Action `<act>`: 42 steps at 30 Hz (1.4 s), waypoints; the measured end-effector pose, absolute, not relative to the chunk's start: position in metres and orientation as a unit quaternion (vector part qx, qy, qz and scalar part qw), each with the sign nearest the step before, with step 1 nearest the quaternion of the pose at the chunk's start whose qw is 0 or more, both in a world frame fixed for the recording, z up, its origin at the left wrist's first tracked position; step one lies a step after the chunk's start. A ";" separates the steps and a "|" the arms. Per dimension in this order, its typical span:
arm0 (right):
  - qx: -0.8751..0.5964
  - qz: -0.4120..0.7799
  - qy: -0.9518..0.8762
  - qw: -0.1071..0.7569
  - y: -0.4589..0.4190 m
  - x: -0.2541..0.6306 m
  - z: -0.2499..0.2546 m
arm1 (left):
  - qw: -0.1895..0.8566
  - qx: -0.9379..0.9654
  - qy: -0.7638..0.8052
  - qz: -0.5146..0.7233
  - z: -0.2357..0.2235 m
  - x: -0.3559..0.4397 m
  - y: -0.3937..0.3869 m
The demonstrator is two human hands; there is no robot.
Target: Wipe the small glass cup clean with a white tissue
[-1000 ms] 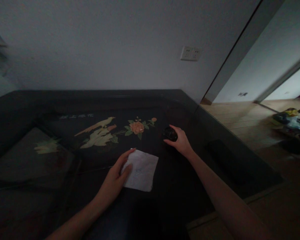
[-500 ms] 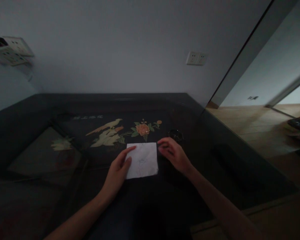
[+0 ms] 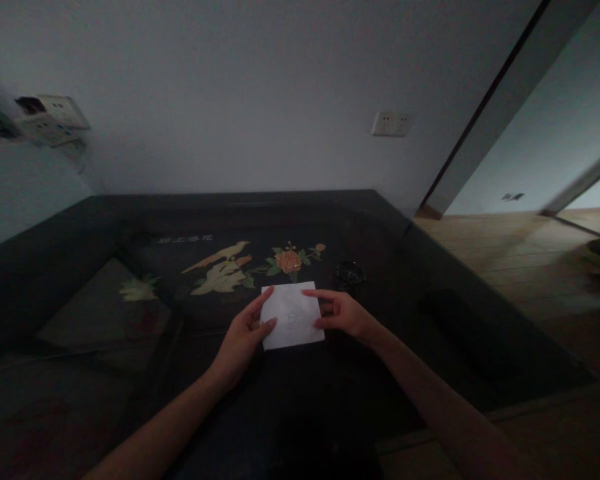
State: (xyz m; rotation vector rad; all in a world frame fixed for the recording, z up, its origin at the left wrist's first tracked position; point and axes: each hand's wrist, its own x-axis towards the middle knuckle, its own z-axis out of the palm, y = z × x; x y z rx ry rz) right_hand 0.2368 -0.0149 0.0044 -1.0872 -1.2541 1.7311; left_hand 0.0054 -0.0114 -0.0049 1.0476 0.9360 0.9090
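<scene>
A white, squarish piece of paper [image 3: 293, 317] with faint grey marks is between my two hands, over the dark glossy table [image 3: 380, 400]. My left hand [image 3: 247, 330] grips its left edge, thumb and index finger on the face towards me. At the right edge, my right hand [image 3: 343, 313] holds it too, index finger along the top corner and thumb lower down. The other fingers of both hands are partly hidden. Whether the paper rests on the table or is slightly raised, I cannot tell.
Just beyond my right hand lies a dark round object [image 3: 350, 273], perhaps glass. The tabletop carries a bird picture [image 3: 225, 263] and a flower picture [image 3: 287, 260]. A long dark object [image 3: 460, 327] lies at the right. Wall sockets [image 3: 393, 124] are behind the table.
My right hand, apart from the paper before, has come to its right edge and taken hold. The paper has turned slightly, and the left thumb lies further over it.
</scene>
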 end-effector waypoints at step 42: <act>-0.633 0.087 -0.765 0.087 -0.080 0.359 -0.031 | 0.108 0.947 0.298 0.053 -0.026 0.127 -0.020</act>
